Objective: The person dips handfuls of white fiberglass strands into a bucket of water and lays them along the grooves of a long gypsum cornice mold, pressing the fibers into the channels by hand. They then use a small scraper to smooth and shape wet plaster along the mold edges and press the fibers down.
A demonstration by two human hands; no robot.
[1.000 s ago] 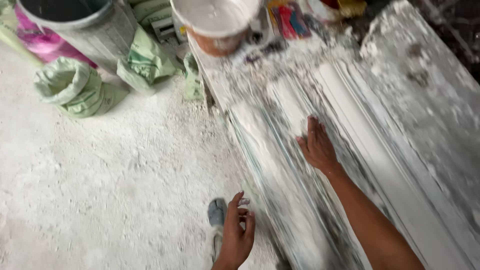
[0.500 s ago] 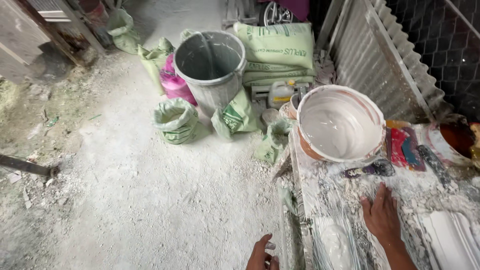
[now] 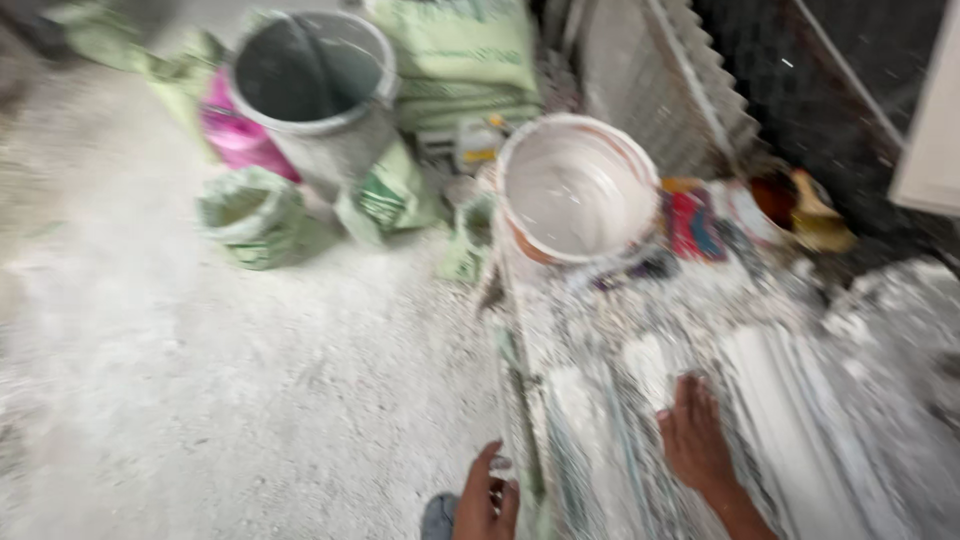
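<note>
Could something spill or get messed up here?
Maybe. The white-coated bucket stands close to the bench's left edge, so a bump could tip it to the dusty floor. The right hand rests flat on the white ridged moulding; pressing hard might mark or crack it. The left hand is by the bench edge.

The right hand (image 3: 693, 436) lies flat, fingers spread, on a long white plaster-caked workbench (image 3: 800, 440), while the left hand (image 3: 487, 498) hangs at the bench's near edge. Beyond stands a round white plaster-smeared bowl (image 3: 577, 190). On the dusty floor stand a grey metal bucket (image 3: 312, 90) and crumpled green sacks (image 3: 250, 215).
</note>
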